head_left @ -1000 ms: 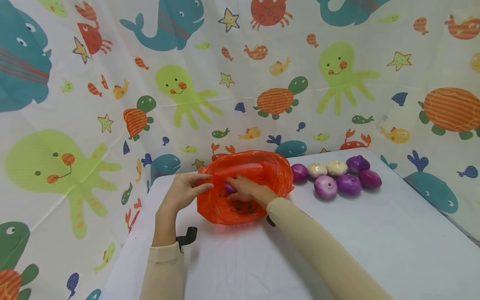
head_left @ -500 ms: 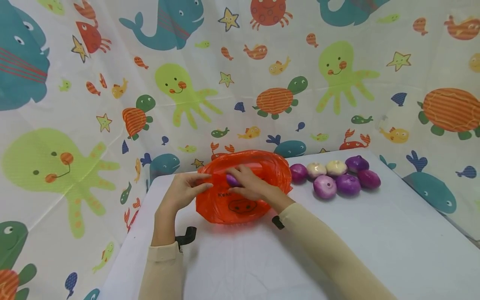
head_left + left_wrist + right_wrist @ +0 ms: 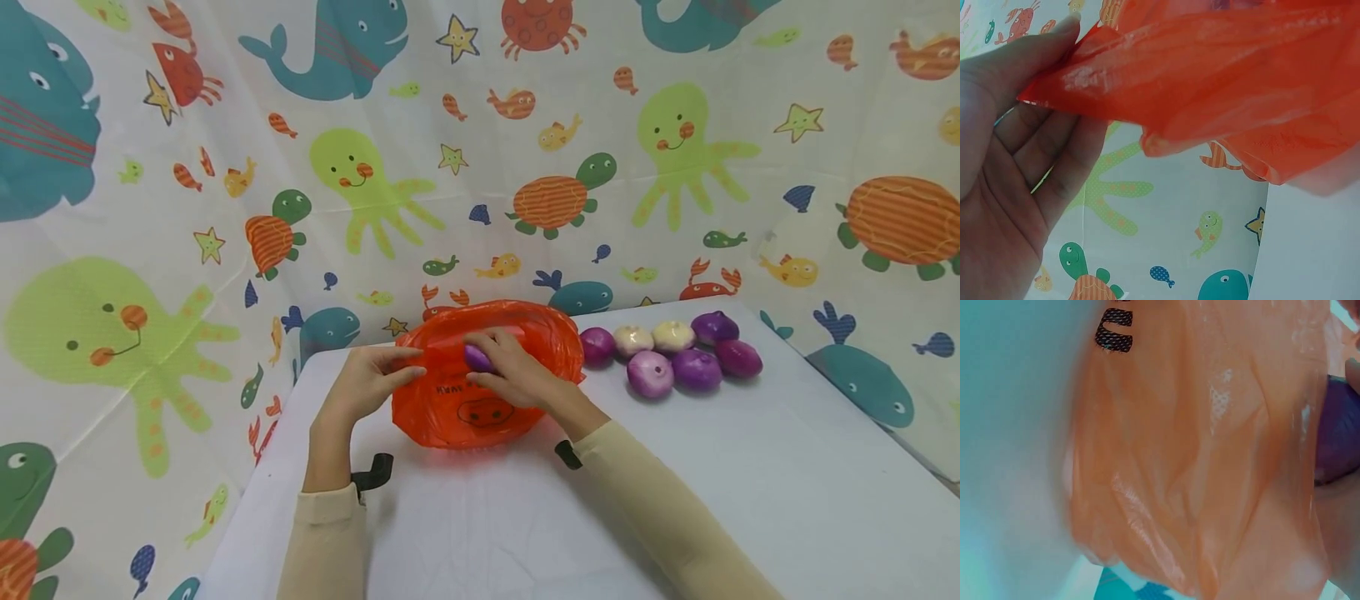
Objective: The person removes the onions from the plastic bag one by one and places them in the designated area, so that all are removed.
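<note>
A red plastic bag [image 3: 420, 421] with black print lies with its mouth spread wide on the table. My left hand [image 3: 366, 383] holds the bag's left edge; in the left wrist view the red film [image 3: 1166, 81] passes between the thumb and the fingers. Over the bag's mouth, my right hand [image 3: 517, 371] grips a purple onion [image 3: 477, 358] between thumb and fingers. Part of that onion [image 3: 1338, 434] shows at the right edge of the right wrist view, beside the bag film [image 3: 1160, 462]. The hand covers the rest of it.
To the right of the bag, several onions sit grouped on the white table [image 3: 712, 492]. One purple onion [image 3: 597, 347] lies close by the bag, and two are white, including the white onion [image 3: 674, 336]. A sea-animal printed curtain [image 3: 480, 125] hangs behind the table.
My right hand has lifted from deeper in the bag and drawn back to the right, with the purple onion in its fingers. The left hand stays at the bag's edge.
</note>
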Motion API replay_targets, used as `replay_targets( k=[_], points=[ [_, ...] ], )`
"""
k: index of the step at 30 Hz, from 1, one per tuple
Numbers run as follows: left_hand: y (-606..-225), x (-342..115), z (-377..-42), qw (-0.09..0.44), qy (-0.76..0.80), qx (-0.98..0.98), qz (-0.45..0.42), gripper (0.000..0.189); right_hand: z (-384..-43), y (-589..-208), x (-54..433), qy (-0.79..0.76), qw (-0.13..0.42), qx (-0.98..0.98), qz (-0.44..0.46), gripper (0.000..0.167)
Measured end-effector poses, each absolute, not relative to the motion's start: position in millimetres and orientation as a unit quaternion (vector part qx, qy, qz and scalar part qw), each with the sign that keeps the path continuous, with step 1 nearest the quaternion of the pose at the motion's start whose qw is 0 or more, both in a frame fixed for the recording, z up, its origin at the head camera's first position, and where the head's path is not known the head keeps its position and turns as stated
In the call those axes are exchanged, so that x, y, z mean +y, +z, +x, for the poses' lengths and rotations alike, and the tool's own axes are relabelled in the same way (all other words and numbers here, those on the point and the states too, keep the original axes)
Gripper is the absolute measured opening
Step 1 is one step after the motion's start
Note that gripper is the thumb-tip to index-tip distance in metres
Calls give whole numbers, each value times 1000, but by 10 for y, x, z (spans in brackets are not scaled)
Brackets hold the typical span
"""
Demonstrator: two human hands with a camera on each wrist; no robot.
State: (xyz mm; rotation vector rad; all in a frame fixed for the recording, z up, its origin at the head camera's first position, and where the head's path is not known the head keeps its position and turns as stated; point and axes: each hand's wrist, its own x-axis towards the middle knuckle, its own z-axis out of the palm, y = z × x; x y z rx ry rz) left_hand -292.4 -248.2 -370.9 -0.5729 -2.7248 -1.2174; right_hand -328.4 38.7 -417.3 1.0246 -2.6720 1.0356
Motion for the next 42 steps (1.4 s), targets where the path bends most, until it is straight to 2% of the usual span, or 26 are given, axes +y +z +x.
replay_targets(
  k=[14,20,31,42],
  points=[
    [-3700,-2486,-2914,49,-400,-897,-183,34,-3185,-4100,587,396,83,-858,317,60],
    [-3689,-2475,-2917,48,-398,-898,-181,35,-3206,-4051,706,404,106,-853,312,65],
    [-3691,-2475,-2920,50,-394,-900,-181,35,-3191,-3995,849,422,111,-851,291,67],
    [-3690,-2479,-2909,48,-399,-898,-180,37,-3206,-3929,1027,401,161,-859,276,63]
  ],
)
